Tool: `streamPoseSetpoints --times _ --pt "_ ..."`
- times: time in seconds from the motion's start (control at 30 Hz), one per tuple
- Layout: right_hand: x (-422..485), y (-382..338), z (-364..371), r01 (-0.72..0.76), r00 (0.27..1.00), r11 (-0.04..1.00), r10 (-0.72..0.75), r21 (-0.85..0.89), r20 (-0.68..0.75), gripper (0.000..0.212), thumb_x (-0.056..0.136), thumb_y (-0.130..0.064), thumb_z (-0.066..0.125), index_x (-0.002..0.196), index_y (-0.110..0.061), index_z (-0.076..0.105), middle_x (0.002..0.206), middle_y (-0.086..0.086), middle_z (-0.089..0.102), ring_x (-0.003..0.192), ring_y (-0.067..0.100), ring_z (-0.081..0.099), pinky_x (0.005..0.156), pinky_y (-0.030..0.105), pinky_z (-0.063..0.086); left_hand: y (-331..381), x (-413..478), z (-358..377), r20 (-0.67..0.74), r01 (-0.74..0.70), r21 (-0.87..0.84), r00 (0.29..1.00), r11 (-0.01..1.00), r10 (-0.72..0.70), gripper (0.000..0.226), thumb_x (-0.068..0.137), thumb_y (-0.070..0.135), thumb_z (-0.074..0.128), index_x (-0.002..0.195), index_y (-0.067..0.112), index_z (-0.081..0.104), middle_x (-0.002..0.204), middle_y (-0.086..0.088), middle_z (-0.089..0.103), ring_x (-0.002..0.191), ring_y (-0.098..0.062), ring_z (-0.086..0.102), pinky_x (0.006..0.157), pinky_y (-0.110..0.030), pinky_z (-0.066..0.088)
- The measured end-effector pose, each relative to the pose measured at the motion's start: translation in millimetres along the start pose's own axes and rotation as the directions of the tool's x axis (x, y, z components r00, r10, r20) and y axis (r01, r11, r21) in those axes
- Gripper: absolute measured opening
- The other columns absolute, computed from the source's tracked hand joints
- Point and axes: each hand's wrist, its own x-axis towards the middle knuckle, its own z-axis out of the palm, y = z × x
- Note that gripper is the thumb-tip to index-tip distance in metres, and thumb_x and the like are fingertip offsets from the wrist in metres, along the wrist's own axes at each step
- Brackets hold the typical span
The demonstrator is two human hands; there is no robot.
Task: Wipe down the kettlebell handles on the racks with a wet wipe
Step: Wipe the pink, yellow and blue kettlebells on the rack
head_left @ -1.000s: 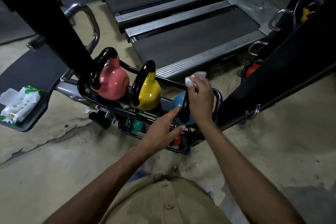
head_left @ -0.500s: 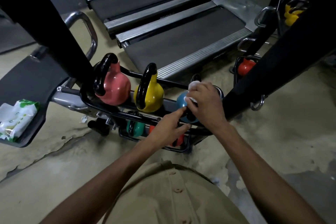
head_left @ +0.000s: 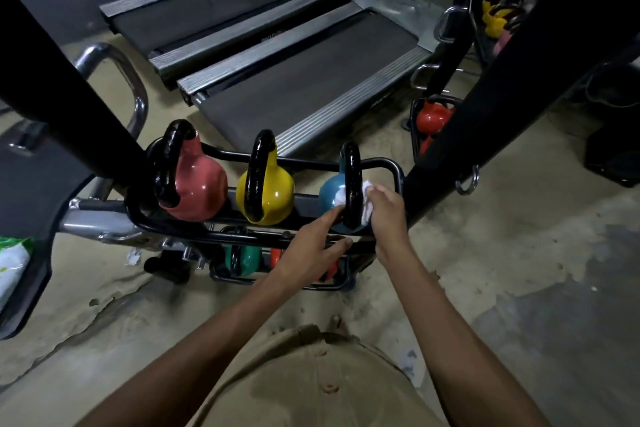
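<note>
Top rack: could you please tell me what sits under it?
Under the top rack sit a green kettlebell and red ones; the left hand covers the rest.

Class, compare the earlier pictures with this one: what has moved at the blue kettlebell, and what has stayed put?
The right hand slid the wet wipe from the handle's top down its lower side. The left hand still steadies the blue kettlebell; the pink kettlebell and yellow kettlebell stayed put.

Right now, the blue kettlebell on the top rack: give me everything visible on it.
The blue kettlebell stands upright at the right end of the rack's top tier, beside the yellow kettlebell. Glossy blue body, shiny black loop handle seen edge-on. The right hand presses a white wipe around the handle's lower part. The left hand's finger touches the body near the handle's base.
</note>
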Motion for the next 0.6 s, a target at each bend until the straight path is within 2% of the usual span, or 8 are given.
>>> streamPoseSetpoints --times 0.07,0.17,0.27,0.33,0.37,0.43,0.5,0.6 --pt "-8 3 -1 0.060 0.998 0.998 -0.061 -0.029 -0.026 0.030 0.105 -0.015 0.052 0.078 -0.014 0.066 0.056 -0.008 0.053 0.059 0.010 0.049 0.062 0.028 0.043 -2 1 2 -0.017 0.002 -0.022 1.000 1.000 -0.002 0.063 0.098 0.025 0.070 0.156 0.022 0.043 0.148 0.007 0.056 0.136 -0.001 0.048 0.114 -0.018 0.037" --pt "-16 2 2 0.155 0.984 0.987 -0.158 -0.044 -0.082 0.022 0.104 -0.021 0.058 0.090 -0.011 0.073 0.071 0.001 0.065 0.067 0.012 0.057 0.065 0.027 0.047 -11 3 6 -0.043 0.004 -0.057 0.999 0.998 -0.007 0.061 0.097 0.026 0.069 0.154 0.026 0.045 0.145 0.007 0.060 0.133 -0.005 0.056 0.113 -0.036 0.048" --pt "-37 8 2 0.329 0.922 0.892 -0.374 -0.310 -0.098 0.014 0.102 -0.019 0.062 0.106 -0.014 0.075 0.099 -0.005 0.073 0.087 0.004 0.067 0.077 0.020 0.052 -20 7 7 -0.051 0.048 -0.099 0.997 0.994 -0.054 0.061 0.097 0.025 0.070 0.153 0.028 0.046 0.145 0.006 0.060 0.131 -0.006 0.058 0.111 -0.040 0.050" --pt "-43 18 -2 0.511 0.808 0.688 -0.590 -0.515 0.014 0.021 0.102 -0.011 0.062 0.120 -0.010 0.072 0.121 -0.001 0.069 0.111 0.007 0.064 0.094 0.020 0.052 -22 8 7 -0.035 0.067 -0.094 0.997 0.993 -0.070 0.060 0.097 0.026 0.071 0.152 0.028 0.048 0.147 0.007 0.059 0.132 -0.006 0.057 0.113 -0.040 0.048" --pt "-37 21 -4 0.600 0.723 0.535 -0.682 -0.594 0.116 0.023 0.102 -0.009 0.062 0.123 -0.008 0.071 0.128 0.003 0.067 0.118 0.010 0.062 0.101 0.022 0.050 -22 9 7 -0.036 0.056 -0.070 0.998 0.996 -0.059 0.060 0.097 0.025 0.071 0.152 0.028 0.048 0.148 0.007 0.058 0.133 -0.005 0.054 0.115 -0.038 0.046" --pt "-15 17 -11 0.705 0.557 0.199 -0.749 -0.681 0.358 0.023 0.103 -0.010 0.061 0.123 -0.006 0.071 0.134 0.008 0.065 0.125 0.019 0.060 0.106 0.028 0.049 -23 13 7 -0.029 0.005 -0.006 1.000 1.000 -0.005 0.062 0.097 0.020 0.072 0.153 0.024 0.047 0.154 0.005 0.052 0.143 -0.005 0.043 0.122 -0.033 0.035" --pt "9 4 -15 0.746 0.442 -0.061 -0.700 -0.663 0.561 0.021 0.105 -0.016 0.057 0.118 -0.008 0.071 0.138 0.010 0.064 0.135 0.026 0.056 0.110 0.036 0.046 -26 17 6 0.010 -0.065 0.088 0.998 0.994 0.064 0.067 0.095 0.016 0.072 0.156 0.021 0.043 0.161 0.005 0.043 0.153 -0.009 0.026 0.125 -0.028 0.023" --pt "27 -17 -12 0.747 0.374 -0.334 -0.504 -0.575 0.779 0.027 0.105 -0.023 0.047 0.108 -0.009 0.070 0.138 0.013 0.063 0.141 0.031 0.049 0.115 0.045 0.039 -35 23 3 0.055 -0.114 0.225 0.993 0.968 0.104 0.070 0.092 0.015 0.074 0.155 0.018 0.044 0.163 0.001 0.039 0.157 -0.014 0.020 0.127 -0.035 0.023"
